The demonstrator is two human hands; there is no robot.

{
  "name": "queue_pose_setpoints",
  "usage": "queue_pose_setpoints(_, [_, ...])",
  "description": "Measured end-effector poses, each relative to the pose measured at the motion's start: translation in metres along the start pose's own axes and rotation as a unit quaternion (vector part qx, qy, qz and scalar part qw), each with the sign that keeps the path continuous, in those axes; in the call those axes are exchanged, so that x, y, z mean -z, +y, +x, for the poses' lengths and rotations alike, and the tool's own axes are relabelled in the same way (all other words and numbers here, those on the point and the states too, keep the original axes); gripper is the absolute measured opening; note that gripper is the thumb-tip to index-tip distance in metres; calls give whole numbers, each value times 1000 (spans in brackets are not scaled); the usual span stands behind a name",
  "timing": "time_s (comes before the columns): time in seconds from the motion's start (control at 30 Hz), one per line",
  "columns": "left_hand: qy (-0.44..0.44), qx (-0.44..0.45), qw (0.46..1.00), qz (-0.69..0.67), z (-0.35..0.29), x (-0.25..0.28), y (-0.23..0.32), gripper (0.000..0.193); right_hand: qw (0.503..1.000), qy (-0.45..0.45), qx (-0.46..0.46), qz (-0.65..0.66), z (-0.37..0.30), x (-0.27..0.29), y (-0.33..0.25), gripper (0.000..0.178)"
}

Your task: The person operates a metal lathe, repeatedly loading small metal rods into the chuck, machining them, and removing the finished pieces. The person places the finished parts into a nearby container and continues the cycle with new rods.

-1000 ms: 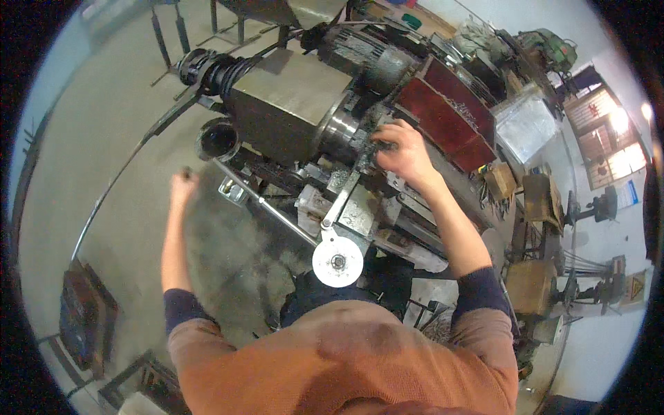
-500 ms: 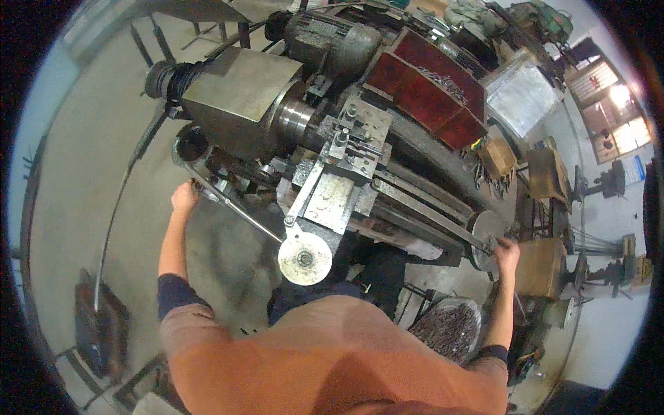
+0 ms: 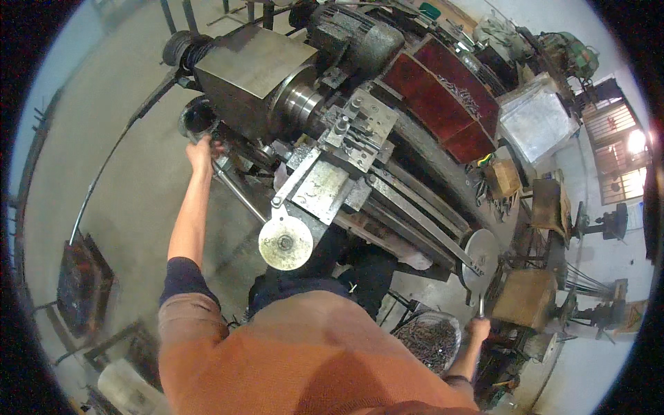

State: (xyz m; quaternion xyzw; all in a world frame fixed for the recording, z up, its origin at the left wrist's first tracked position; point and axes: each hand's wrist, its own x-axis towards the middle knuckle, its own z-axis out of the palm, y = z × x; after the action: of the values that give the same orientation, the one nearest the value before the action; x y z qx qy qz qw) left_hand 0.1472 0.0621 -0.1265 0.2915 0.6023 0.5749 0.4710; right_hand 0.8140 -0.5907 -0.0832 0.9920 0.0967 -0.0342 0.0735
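Note:
A metalworking lathe stands before me, with a boxy headstock (image 3: 256,59), a shiny spindle (image 3: 303,104) and a tool slide (image 3: 360,128). My left hand (image 3: 200,153) is closed around the upper end of a long metal lever (image 3: 238,194), beside a dark round opening (image 3: 198,119). Its palm side is hidden. At the right end of the machine, my right hand (image 3: 477,329) grips the crank handle (image 3: 482,304) below a round handwheel (image 3: 479,259). A flat bar (image 3: 422,218) runs from the slide to this wheel. Nearer my body sits a pale round disc (image 3: 286,243) on an arm.
Behind the slide stands a red metal tray (image 3: 443,97) holding small metal parts. A basin of small dark pieces (image 3: 430,340) is by my right forearm. A motor (image 3: 356,38) sits behind the headstock, and a dark pedal-like block (image 3: 83,283) lies on the floor at left.
My left hand has moved up onto the lever's end. My right hand has swung down from the handwheel's side to below it, with the crank handle. The view has shifted slightly.

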Motion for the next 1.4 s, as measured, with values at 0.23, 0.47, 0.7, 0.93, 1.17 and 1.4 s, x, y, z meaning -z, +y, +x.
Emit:
queue_pose_setpoints(0.23, [-38, -123, 986, 109, 45, 23, -37, 20, 994, 80, -24, 76, -65, -19, -27, 36])
queue_pose_setpoints(0.47, [-4, -24, 1000, 16, -6, -4, 12, 14, 992, 81, -58, 81, -86, -4, -41, 34])
queue_pose_setpoints(0.7, [19, -50, 997, 49, -4, 3, 15, 11, 995, 49, -47, 72, -82, -10, -39, 45])
queue_pose_setpoints(0.93, [-23, -112, 978, 177, -9, 11, 20, 14, 991, 123, 46, -29, -10, -13, -3, 39])
queue_pose_setpoints(1.17, [-44, 20, 998, 26, 5, 93, 8, 23, 991, 102, 81, 40, 57, -13, 15, 43])
queue_pose_setpoints(1.4, [190, -18, 980, -53, -125, 157, 23, 13, 998, 53, -13, 11, -22, -19, -8, 40])
